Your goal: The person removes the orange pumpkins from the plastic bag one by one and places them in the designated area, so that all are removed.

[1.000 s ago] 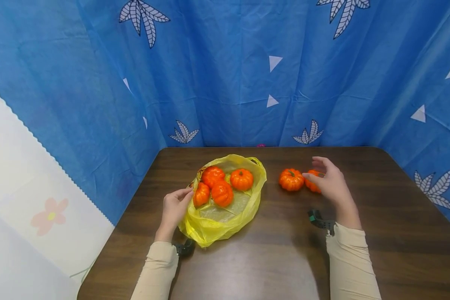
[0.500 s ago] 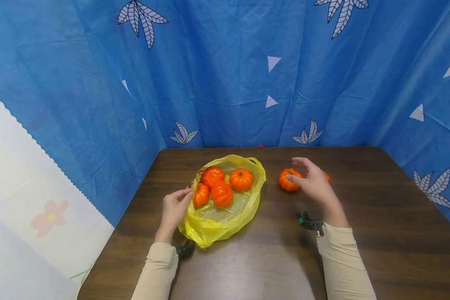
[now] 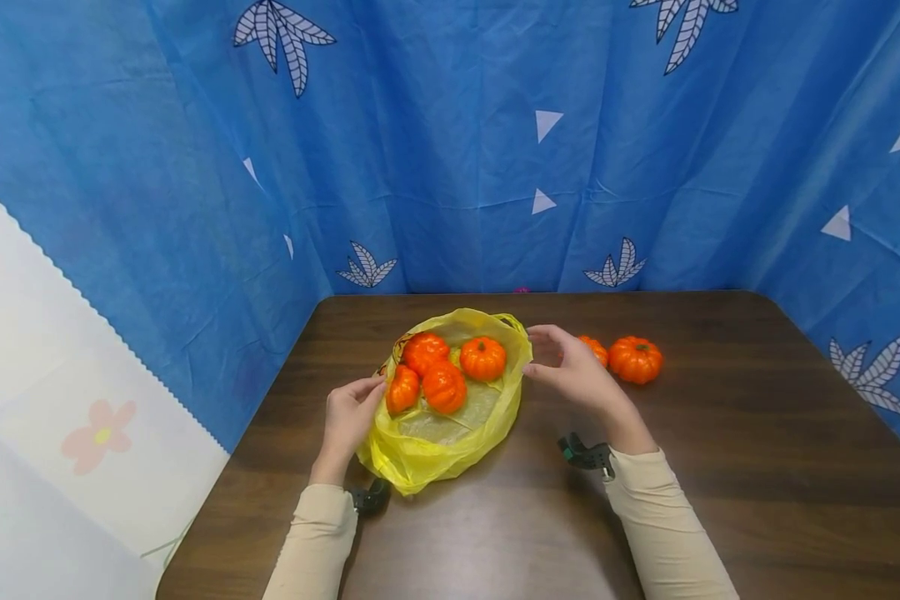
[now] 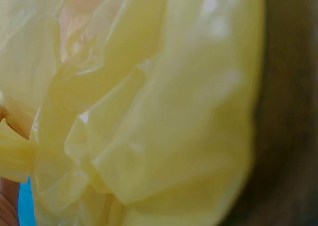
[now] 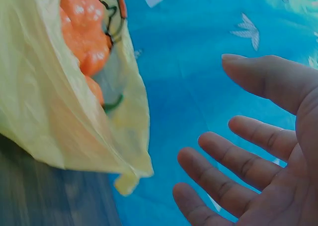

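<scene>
A yellow plastic bag (image 3: 450, 454) lies on the table with its mouth spread, and several small orange pumpkins (image 3: 444, 387) sit inside it. My left hand (image 3: 351, 421) pinches the bag's left rim between thumb and fingers; in the left wrist view the yellow film (image 4: 169, 131) hides most of the scene. At the bag's right rim is my right hand (image 3: 581, 375), thumb and fingers spread apart. The right wrist view shows that hand (image 5: 258, 176) holding nothing, a gap between it and the bag (image 5: 74, 141). Behind it, one pumpkin (image 3: 594, 350) is partly hidden.
Another orange pumpkin (image 3: 636, 360) stands on the brown wooden table (image 3: 757, 467), right of the right hand. A blue curtain (image 3: 450, 150) hangs along the table's far edge and sides. White cloth (image 3: 67, 400) with a flower print is at the left.
My right hand has moved left, from over the two loose pumpkins to the bag's right rim. The left hand and the bag stay where they were.
</scene>
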A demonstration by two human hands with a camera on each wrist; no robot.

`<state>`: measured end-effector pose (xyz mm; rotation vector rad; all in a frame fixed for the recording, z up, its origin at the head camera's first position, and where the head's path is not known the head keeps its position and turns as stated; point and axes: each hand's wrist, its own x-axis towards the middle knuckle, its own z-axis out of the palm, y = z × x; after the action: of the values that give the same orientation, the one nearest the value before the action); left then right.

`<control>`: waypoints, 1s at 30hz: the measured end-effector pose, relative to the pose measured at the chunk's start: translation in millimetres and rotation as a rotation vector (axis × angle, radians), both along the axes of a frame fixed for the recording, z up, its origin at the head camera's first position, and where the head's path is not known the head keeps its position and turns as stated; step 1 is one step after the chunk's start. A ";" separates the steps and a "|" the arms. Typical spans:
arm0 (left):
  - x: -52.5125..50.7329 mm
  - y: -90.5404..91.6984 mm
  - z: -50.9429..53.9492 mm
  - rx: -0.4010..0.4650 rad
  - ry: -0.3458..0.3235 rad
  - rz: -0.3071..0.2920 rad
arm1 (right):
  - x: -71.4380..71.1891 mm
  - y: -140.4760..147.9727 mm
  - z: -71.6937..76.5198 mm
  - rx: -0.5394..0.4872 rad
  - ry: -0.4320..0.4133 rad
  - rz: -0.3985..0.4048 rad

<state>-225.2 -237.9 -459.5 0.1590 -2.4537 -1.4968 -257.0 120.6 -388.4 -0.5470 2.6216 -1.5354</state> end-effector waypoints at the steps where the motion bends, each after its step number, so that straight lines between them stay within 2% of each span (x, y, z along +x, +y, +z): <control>1: 0.3 0.0 0.4 0.000 0.000 0.002 | 0.4 -3.5 -0.5 -0.002 -0.002 0.012; 11: 1.5 1.2 2.8 -0.006 0.001 0.004 | 0.5 -29.1 -5.1 0.022 0.009 0.085; 19: 3.1 1.0 3.6 -0.003 -0.007 0.010 | -6.0 -50.4 -8.0 0.055 0.060 0.230; 25: 2.7 0.8 3.2 -0.001 -0.012 0.009 | -14.7 -66.3 -6.3 0.168 0.120 0.327; 30: 0.8 0.9 1.0 -0.006 0.029 0.003 | -20.3 -79.4 -4.4 0.270 0.167 0.380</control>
<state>-224.4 -237.0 -458.5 0.1383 -2.4338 -1.4797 -277.3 41.2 -392.7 -1.1078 2.5773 -1.0471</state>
